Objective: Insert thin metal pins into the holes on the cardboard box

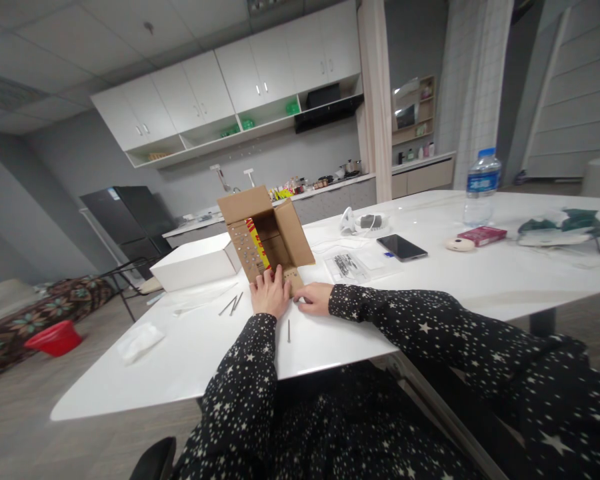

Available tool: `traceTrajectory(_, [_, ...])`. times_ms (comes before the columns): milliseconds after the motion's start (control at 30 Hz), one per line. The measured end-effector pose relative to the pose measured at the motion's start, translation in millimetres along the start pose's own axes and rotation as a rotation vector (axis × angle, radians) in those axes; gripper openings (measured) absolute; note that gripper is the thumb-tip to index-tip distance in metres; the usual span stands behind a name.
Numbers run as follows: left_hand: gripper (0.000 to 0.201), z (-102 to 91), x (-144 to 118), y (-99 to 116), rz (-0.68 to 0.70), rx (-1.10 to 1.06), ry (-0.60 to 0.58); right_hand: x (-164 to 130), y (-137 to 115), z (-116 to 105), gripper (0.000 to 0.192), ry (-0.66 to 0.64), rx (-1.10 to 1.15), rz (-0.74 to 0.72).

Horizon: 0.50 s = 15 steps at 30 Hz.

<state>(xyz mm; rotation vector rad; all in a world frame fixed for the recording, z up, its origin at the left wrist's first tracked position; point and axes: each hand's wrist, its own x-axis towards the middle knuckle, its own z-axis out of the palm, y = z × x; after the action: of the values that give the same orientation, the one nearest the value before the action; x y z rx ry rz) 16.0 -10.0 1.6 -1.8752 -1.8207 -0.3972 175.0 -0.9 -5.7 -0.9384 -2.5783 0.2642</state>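
Note:
A brown cardboard box [295,230] stands tilted on the table with its flaps open toward me. Yellow-and-red printed tape runs down its inner edge, and small pale spots dot its left face. My left hand [271,293] grips the lower front of the box, fingers spread over the cardboard. Beside it, my right hand [314,299] is closed at the lower flap, fingers curled and pointing left; whatever they hold is hidden. One nail-like metal piece [289,331] lies just in front of my hands. Several similar metal pieces [235,304] rest to the left.
Behind the box at left is a white box [196,264]. Crumpled tissue [139,342] lies near the left table edge. Toward the right are a plastic bag [351,267], a phone [403,247], a white cable device [349,221], a red packet [481,236] and a water bottle [481,190].

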Motion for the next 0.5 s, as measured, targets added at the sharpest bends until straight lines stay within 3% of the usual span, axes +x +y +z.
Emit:
traceTrajectory(267, [0.038, -5.7, 0.4, -2.7, 0.079, -0.049, 0.162, -0.3, -1.1, -1.4, 0.031, -0.015, -0.002, 0.005])
traceTrajectory(500, [0.025, -1.0, 3.1, -8.7, 0.13, -0.071, 0.196, 0.5, -0.5, -0.4, 0.032, -0.014, -0.017, -0.003])
